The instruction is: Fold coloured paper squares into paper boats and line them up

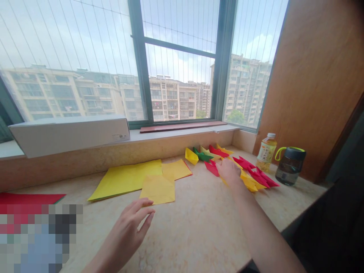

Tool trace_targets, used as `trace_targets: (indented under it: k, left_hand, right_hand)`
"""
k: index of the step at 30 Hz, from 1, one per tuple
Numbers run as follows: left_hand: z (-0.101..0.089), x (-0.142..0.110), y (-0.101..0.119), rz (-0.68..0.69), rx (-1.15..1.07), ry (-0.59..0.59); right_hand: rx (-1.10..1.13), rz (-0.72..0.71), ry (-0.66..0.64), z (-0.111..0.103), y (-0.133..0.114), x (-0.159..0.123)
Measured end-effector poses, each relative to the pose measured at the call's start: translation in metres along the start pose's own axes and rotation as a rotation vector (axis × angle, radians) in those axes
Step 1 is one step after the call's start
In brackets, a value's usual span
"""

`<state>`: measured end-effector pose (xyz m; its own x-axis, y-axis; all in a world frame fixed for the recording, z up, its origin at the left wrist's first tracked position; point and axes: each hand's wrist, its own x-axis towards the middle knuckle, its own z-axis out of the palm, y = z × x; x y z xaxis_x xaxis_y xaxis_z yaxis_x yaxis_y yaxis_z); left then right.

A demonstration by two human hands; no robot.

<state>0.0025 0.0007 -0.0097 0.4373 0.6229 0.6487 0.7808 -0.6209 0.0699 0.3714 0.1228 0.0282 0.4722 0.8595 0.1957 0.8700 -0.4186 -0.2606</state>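
Stone-patterned counter (187, 235) below a window (180, 48) at twelve o'clock.
Left hand (130, 220), loosely spread, by yellow paper (158, 189); right hand (229, 170) among paper boats (244, 163) at one o'clock, grip indiscernible.

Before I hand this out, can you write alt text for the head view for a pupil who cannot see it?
A person's right hand is among colourful paper boats on a counter below a window, while the left hand is at the near edge of a yellow sheet. A bottle and cup stand at right.
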Motion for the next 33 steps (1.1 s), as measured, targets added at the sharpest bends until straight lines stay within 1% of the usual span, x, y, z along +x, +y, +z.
trace_targets:
  k: [5, 11, 19, 28, 33]
  left_hand:
    - [-0.002, 0.001, 0.004, -0.023, -0.004, -0.049]
    - [-0.001, -0.001, 0.005, -0.044, -0.026, -0.086]
    - [-0.004, 0.002, 0.008, -0.052, -0.055, -0.086]
    - [-0.002, 0.0, 0.009, -0.047, -0.05, -0.114]
    - [-0.004, 0.0, 0.012, -0.053, -0.071, -0.136]
  right_hand:
    - [-0.022, -0.109, -0.034, 0.01, 0.0, 0.005]
    - [-0.059, -0.159, -0.095, 0.026, 0.0, 0.01]
    - [-0.092, -0.12, -0.06, 0.033, -0.004, 0.013]
    - [-0.067, -0.034, 0.022, 0.03, -0.003, 0.013]
    - [-0.045, -0.046, 0.045, 0.027, 0.001, 0.009]
